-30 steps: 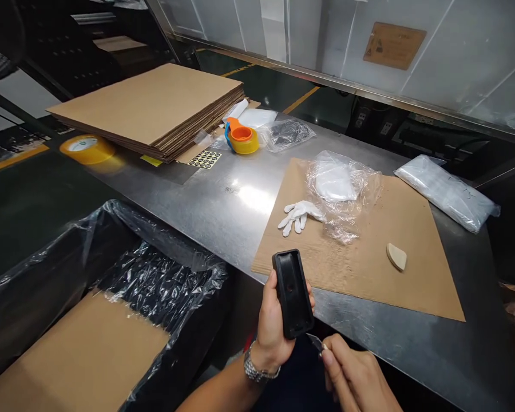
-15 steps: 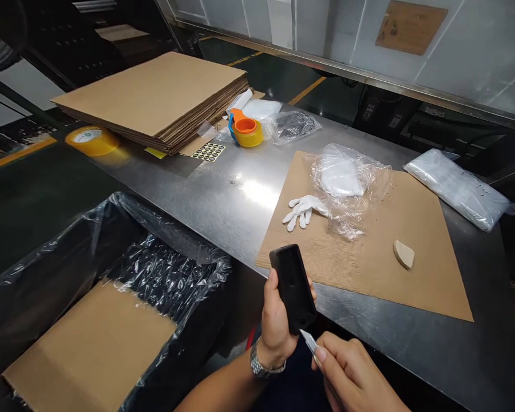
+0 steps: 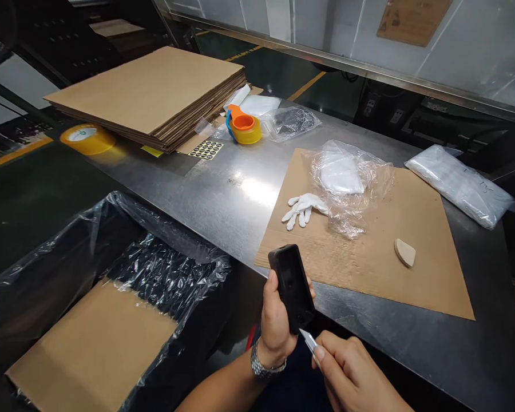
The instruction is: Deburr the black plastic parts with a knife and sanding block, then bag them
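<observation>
A black, hollow rectangular plastic case is tilted up in my left hand, its open side facing me. The thumb lies along its left edge and fingertips show at its right edge. My right hand grips a utility knife with a bare blade. The blade's tip is at the lower end of the case; whether it touches the rim I cannot tell. Beyond my hands, a white glove and a small beige wedge-shaped block lie on a cardboard sheet.
A bin lined with black plastic stands at left, a cardboard piece inside. On the metal table are stacked cardboard, an orange tape dispenser, a yellow tape roll, crumpled clear plastic and a plastic-wrapped pack.
The view has shifted very slightly. Both hands hold nearly the same pose, with the knife tip still at the lower end of the black case.
</observation>
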The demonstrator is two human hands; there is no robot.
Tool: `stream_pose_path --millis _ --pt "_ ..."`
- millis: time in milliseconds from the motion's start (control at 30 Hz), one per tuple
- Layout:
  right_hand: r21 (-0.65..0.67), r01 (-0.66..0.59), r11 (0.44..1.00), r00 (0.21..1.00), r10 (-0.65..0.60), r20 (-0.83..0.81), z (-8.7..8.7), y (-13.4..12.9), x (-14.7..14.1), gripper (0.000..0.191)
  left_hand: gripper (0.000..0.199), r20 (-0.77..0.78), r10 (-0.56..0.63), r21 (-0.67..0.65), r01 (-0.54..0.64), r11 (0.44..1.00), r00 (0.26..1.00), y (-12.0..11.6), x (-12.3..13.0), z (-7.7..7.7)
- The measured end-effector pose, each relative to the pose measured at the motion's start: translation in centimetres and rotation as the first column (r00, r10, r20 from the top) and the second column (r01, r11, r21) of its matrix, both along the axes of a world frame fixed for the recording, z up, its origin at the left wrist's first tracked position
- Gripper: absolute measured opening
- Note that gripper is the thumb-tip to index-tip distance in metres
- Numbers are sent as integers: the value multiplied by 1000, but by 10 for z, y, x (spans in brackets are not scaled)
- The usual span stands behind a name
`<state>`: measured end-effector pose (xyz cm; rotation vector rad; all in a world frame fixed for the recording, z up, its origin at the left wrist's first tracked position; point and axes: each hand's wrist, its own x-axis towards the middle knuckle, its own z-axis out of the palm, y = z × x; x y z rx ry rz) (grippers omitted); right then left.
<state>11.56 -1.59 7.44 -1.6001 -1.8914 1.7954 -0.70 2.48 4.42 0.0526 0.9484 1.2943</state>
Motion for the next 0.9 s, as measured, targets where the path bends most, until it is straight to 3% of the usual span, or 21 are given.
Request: stream_pose_path --millis 167,600,900 --pt "30 -24 999 1000 24 1 -3 -1 2 35 52 -3 14 -7 -14 1000 1000 0 0 -3" --pt "-72 42 997 995 -48 -83 -7 -2 -1 31 53 -19 47 36 -47 998 999 -2 1 -4" --pt "-158 86 984 976 -115 -186 -14 -4 -2 36 51 -6 171 77 -170 982 985 -1 5 -6"
